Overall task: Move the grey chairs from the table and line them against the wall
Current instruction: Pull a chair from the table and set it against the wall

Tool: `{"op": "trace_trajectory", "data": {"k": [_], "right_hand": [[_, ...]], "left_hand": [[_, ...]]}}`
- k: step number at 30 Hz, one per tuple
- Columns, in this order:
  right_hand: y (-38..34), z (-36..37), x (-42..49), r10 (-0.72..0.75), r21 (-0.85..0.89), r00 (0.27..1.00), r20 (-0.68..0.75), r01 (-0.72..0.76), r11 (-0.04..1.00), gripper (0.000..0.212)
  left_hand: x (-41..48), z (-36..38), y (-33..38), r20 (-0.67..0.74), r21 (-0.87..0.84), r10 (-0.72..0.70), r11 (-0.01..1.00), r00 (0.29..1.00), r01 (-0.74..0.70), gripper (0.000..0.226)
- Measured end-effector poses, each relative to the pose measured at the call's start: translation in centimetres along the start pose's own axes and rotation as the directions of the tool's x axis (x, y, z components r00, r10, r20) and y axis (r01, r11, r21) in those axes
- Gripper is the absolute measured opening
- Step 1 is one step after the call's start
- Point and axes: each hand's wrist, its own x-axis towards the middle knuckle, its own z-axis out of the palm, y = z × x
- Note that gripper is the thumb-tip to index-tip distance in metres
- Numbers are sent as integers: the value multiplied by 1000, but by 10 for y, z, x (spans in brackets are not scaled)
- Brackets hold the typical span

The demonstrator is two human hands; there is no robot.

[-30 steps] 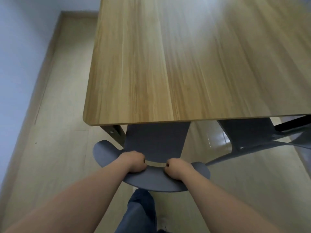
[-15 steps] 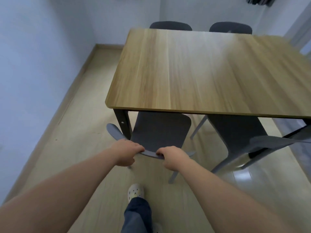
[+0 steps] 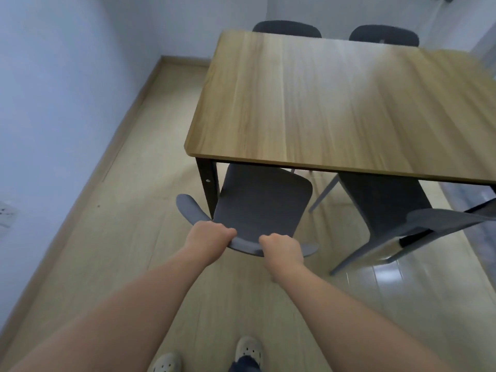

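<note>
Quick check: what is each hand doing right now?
Left hand: closed on the grey chair, at its backrest's top edge.
Right hand: closed on the same backrest edge, beside the left.

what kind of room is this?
Probably a small meeting or dining room: a wooden table with grey chairs tucked around it, bare pale walls, light wood-look floor.

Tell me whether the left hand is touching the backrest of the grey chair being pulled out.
Touching. The head view shows the left hand curled over the top edge of the grey chair backrest, fingers wrapped around it with no gap.
</note>
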Motion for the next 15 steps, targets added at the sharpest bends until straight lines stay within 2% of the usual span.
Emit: {"op": "trace_trajectory", "data": {"k": [6, 15], "right_hand": [[-49, -7, -12, 72, 53, 996, 61, -76, 996, 16], [-162, 18, -57, 243, 126, 967, 82, -251, 960, 19]], "left_hand": [[-21, 5, -37, 13, 89, 99, 991, 995, -100, 16], [-104, 32, -102, 2, 164, 317, 935, 948, -313, 23]]}}
